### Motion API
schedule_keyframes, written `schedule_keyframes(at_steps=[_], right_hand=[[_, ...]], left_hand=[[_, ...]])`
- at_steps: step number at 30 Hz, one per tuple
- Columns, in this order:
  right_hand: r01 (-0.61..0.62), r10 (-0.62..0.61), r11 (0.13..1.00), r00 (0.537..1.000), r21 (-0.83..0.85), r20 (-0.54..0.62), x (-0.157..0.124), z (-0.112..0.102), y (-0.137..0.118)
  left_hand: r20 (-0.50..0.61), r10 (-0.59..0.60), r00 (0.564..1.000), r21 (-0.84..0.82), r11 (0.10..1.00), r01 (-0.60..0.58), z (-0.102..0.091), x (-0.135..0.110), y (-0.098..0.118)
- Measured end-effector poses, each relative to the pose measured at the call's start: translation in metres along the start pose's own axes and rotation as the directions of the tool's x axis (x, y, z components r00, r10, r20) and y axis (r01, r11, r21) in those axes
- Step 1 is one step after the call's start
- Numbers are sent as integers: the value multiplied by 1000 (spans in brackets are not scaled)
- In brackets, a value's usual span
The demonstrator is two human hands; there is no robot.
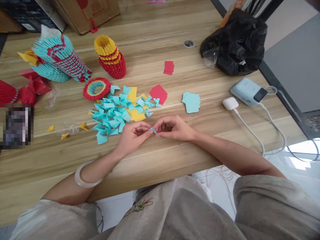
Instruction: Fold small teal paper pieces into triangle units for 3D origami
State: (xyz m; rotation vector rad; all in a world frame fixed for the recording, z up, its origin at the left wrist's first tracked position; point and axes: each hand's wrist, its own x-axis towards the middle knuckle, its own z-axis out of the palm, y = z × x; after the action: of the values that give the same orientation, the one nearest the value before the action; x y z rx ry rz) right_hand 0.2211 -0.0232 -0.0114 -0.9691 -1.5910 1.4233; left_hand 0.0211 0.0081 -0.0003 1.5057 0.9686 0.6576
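My left hand [133, 135] and my right hand [172, 128] meet low over the wooden table [175, 156], both pinching one small folded turquoise paper piece [152, 130] between their fingertips. Just left of the hands lies a heap of folded turquoise paper pieces [112, 115] on yellow sheets [136, 113]. A stack of flat turquoise paper squares [191, 102] lies to the right of the heap. A pale bangle [83, 175] is on my left wrist.
Paper models stand at the back: a turquoise and red one [61, 58], a yellow and red vase [110, 56], a ring [96, 87]. Red paper squares [158, 93] lie nearby. A black bag [235, 41], a blue device [246, 90] and a white charger [230, 103] sit right.
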Motion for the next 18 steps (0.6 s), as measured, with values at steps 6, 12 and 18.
schedule_keyframes(at_steps=[6,12,18], right_hand=[[59,-55,993,998,-101,42,1,-4,2],[141,-115,945,988,-295,104,0,-2,5],[159,-177,904,984,-396,-9,-1,2,11]], left_hand=[[6,-5,1000,41,999,5,-1,0,0],[61,33,998,134,990,-41,-1,-2,-1],[195,128,973,239,955,-173,-2,-5,-7]])
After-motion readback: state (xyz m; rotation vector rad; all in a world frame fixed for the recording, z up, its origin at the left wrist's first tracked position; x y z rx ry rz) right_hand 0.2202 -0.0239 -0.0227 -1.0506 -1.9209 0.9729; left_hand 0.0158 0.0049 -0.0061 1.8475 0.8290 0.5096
